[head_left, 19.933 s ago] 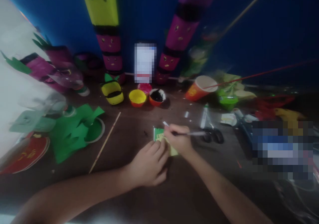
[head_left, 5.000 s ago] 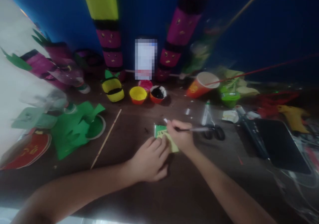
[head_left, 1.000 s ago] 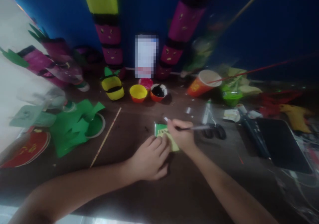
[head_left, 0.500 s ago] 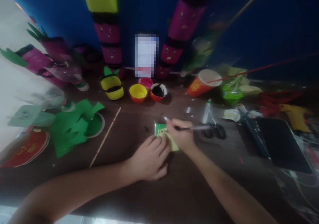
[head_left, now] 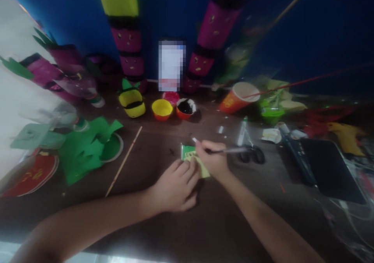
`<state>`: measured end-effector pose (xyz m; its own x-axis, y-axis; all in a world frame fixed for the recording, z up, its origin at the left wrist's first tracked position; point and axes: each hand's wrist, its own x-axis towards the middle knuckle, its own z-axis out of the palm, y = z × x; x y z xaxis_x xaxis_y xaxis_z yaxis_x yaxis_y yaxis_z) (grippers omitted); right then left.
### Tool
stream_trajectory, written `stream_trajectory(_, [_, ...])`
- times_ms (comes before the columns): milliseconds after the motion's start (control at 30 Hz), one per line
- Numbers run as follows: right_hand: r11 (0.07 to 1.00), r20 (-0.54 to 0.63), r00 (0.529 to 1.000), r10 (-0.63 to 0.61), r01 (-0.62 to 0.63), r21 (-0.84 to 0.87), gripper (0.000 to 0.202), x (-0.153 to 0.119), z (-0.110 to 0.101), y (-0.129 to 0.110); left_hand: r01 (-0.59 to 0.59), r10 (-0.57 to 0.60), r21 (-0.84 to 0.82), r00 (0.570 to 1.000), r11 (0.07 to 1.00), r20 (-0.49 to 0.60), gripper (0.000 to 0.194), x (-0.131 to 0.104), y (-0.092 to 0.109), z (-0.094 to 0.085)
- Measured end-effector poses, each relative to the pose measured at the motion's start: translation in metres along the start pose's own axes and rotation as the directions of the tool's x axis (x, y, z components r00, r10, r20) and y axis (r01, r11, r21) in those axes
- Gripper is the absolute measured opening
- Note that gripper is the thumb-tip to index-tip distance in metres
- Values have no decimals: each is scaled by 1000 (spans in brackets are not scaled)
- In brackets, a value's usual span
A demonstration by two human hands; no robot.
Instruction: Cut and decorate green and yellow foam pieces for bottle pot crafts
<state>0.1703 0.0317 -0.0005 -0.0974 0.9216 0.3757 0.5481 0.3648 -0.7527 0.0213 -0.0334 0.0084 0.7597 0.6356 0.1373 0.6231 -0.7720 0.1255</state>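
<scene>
A small piece of yellow paper with a row of dark marks lies on the table, partly over a green piece. Curled fingers of my left hand press on its left side and cover part of it. My right hand is closed around a slim, dark pen over the paper's right side. A small white tip sticks out past the right fingertips; I cannot tell whether it belongs to the pen. Black-handled scissors lie just right of my right hand.
Yellow and black paint cups stand behind my hands. A wooden stick and cut green sheets lie left. A paper cup, glue bottle and black tablet are right. Painted purple columns rise behind.
</scene>
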Motion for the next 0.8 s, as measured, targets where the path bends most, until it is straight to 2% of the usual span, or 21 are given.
stream_trajectory(800, [999, -9, 1000, 16, -16, -39, 41, 0, 0, 1, 0, 0, -3, 1000, 1000, 8, 54, 1, 0, 0])
